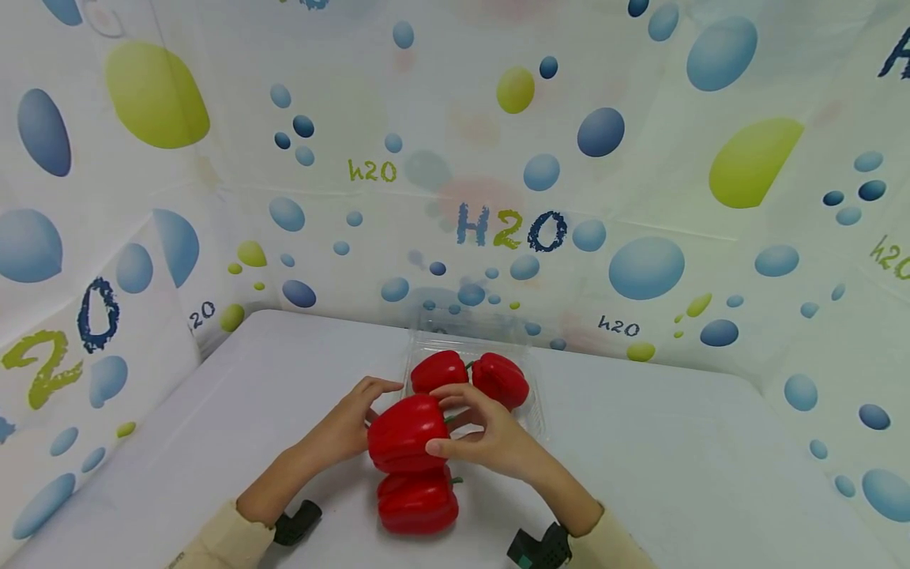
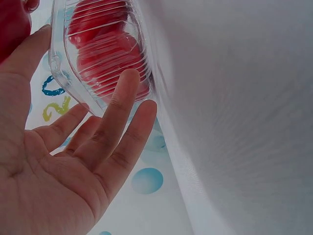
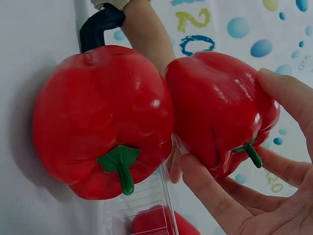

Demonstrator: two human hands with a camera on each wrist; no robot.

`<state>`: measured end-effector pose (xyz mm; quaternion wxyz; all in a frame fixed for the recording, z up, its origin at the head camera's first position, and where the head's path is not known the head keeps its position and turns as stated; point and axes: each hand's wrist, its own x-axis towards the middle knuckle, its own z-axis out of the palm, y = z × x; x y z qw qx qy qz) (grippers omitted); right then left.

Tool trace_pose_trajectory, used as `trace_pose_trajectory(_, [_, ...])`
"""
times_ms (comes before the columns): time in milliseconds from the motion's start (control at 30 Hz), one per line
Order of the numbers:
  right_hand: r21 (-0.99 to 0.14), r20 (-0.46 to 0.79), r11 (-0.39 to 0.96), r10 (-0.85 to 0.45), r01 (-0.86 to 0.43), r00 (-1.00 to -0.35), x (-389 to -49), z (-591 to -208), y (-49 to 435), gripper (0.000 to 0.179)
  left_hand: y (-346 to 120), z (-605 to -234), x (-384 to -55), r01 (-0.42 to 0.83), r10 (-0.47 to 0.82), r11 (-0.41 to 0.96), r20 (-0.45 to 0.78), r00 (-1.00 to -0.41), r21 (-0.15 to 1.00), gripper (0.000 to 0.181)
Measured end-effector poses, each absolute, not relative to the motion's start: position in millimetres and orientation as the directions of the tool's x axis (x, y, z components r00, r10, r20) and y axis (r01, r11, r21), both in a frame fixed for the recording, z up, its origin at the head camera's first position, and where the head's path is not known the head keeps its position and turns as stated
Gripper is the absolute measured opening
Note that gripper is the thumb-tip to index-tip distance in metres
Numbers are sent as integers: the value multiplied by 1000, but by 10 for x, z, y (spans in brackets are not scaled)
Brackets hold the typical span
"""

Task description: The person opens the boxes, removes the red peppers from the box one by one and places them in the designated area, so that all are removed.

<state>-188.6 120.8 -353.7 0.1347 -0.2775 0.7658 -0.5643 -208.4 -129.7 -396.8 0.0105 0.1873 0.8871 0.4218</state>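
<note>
Head view: the right hand (image 1: 490,431) grasps a red bell pepper (image 1: 408,433) between thumb and fingers, holding it above the near bell pepper (image 1: 417,503) on the white table (image 1: 640,442) and just short of the clear plastic container (image 2: 55,62). Two more, the left packed pepper (image 1: 438,371) and the right packed pepper (image 1: 500,381), sit inside that container. The left hand (image 1: 348,423) is relaxed, fingers extended near the container's side; whether its thumb touches the held pepper, I cannot tell. The step in hand looks like moving one pepper between table and container, direction unclear. The next move probably calls for a steady right-hand pinch, clearance over the container rim, and the left hand ready to steady it.
</note>
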Motion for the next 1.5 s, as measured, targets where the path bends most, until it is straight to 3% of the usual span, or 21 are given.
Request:
trace_pose_trajectory(667, [-941,116,180,-619,-285,-776,-1790,-3470,1181,62,-1323,-3954,-2067,350,353,582,160,-922,734,82])
trace_pose_trajectory(1500, [-943,130,137,-689,-305,-713,-1620,-3369,1155,64,-1321,-3961,-2054,309,342,522,137,-930,795,80])
